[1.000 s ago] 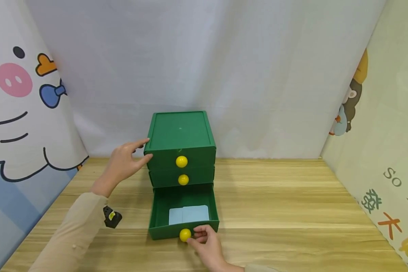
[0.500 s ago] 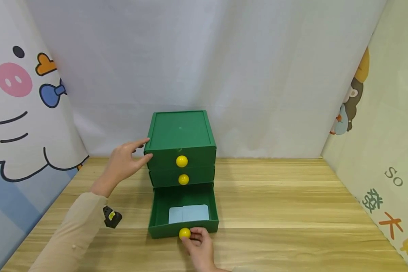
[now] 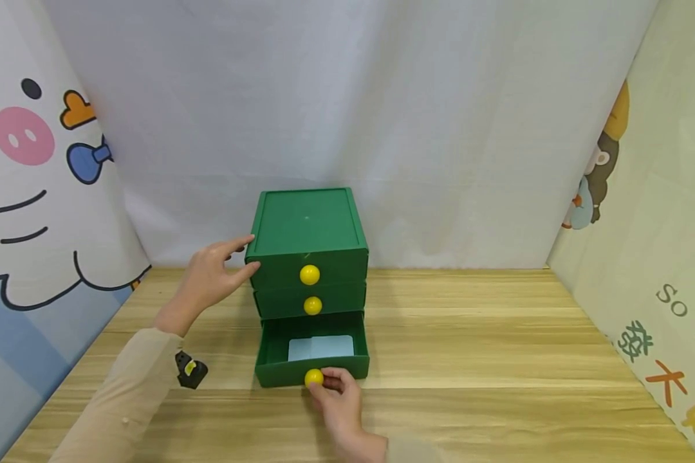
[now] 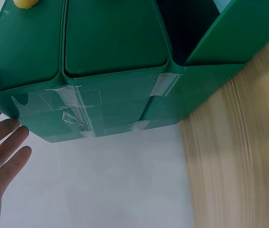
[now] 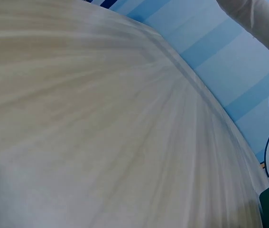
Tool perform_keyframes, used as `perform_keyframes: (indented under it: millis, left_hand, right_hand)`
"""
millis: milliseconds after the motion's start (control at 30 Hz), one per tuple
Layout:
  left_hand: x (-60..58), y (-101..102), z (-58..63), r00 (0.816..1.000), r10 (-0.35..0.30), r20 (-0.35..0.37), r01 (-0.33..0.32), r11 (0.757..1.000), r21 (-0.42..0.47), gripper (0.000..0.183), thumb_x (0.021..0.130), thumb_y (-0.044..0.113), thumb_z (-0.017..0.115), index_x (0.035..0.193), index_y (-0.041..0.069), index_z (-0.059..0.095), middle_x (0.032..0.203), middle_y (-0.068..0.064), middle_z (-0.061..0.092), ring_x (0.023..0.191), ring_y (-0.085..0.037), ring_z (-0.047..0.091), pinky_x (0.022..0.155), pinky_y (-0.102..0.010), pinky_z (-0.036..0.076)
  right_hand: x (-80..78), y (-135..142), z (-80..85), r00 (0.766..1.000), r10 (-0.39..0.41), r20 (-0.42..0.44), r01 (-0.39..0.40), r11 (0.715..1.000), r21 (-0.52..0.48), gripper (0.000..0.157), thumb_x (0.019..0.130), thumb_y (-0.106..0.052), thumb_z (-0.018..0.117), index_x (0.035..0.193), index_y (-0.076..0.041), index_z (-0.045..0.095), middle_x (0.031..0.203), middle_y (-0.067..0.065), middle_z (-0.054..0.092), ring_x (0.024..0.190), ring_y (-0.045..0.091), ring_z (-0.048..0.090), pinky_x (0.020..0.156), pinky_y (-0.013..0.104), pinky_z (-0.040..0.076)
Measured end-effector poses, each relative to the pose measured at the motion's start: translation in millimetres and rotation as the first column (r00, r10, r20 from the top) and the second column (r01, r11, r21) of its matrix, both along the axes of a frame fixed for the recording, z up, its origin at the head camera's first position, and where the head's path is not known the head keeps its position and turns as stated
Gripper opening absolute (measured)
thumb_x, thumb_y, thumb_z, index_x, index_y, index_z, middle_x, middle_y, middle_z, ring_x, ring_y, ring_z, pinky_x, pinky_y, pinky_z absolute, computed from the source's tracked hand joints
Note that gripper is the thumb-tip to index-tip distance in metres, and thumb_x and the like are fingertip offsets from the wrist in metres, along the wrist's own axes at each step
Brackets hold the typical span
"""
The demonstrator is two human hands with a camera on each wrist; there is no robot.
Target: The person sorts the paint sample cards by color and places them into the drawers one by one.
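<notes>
A green drawer cabinet (image 3: 308, 222) stands on the wooden table, with yellow round knobs on its drawers. The upper two drawers are closed. The bottom drawer (image 3: 284, 373) is pulled out and has pale blue flat pieces (image 3: 331, 346) in it. My right hand (image 3: 342, 402) pinches the bottom drawer's yellow knob (image 3: 314, 378) between thumb and fingers. At the cabinet's upper left front corner, my left hand (image 3: 211, 273) rests with extended fingers. In the left wrist view its thumb touches the front and its fingers (image 4: 6, 142) lie along the side.
Clear tape (image 4: 79, 111) runs over the cabinet's side. A small black device (image 3: 191, 371) is by the left wrist. White cloth (image 3: 440, 128) hangs behind the wooden table (image 3: 469, 334), and printed panels stand left and right.
The right hand has closed in on the bottom knob and moved away from me with it, so the bottom drawer has slid partly inward. The left hand has stayed in place.
</notes>
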State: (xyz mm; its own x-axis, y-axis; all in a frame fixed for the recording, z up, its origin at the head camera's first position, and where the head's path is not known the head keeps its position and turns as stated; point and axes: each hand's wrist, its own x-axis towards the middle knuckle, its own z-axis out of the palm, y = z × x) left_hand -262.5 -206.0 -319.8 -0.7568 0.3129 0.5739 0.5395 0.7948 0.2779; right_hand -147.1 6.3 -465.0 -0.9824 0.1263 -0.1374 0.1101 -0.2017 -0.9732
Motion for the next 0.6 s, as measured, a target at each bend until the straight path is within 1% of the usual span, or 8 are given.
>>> perform_keyframes:
  millis: [133,300,467,600]
  left_hand:
    - [-0.2,0.1,-0.4,1.000,-0.001,0.000,0.001,1.000,0.000,0.049,0.082,0.022,0.067,0.126,0.003,0.054,0.107,-0.024,0.061,0.089,-0.036,0.059,0.071,-0.049,0.048]
    - [-0.8,0.4,-1.1,1.000,-0.002,0.016,0.002,1.000,-0.006,0.050,0.083,0.024,0.066,0.127,0.003,0.053,0.109,-0.024,0.060,0.090,-0.036,0.058,0.072,-0.049,0.048]
    - [-0.8,0.4,-1.3,1.000,0.001,0.014,-0.001,1.000,-0.003,0.050,0.083,0.024,0.066,0.127,0.003,0.053,0.108,-0.024,0.061,0.090,-0.036,0.058,0.072,-0.049,0.048]
    - [-0.5,0.2,-0.8,1.000,0.002,0.005,-0.002,1.000,-0.003,0.050,0.082,0.023,0.067,0.127,0.003,0.053,0.107,-0.024,0.061,0.089,-0.036,0.059,0.072,-0.049,0.048]
  right_hand:
    - [-8.7,-2.1,0.6,1.000,-0.016,-0.015,0.017,1.000,0.017,0.026,0.076,0.005,0.066,0.099,0.010,0.055,0.088,0.012,0.056,0.067,0.011,0.056,0.058,0.027,0.052]
    - [-18.6,-4.1,2.4,0.999,-0.035,-0.026,0.035,0.999,0.028,0.025,0.077,0.005,0.065,0.099,0.009,0.056,0.087,0.012,0.057,0.064,0.011,0.055,0.056,0.024,0.049]
    - [-31.6,-4.0,5.0,0.999,-0.023,-0.039,0.026,0.998,0.062,0.024,0.077,0.002,0.066,0.099,0.006,0.057,0.088,0.013,0.057,0.064,0.011,0.054,0.054,0.023,0.047]
    - [-42.2,-3.0,6.1,0.999,-0.021,-0.048,0.025,0.996,0.081,0.023,0.077,0.001,0.068,0.098,0.006,0.058,0.088,0.012,0.058,0.066,0.011,0.053,0.057,0.025,0.049]
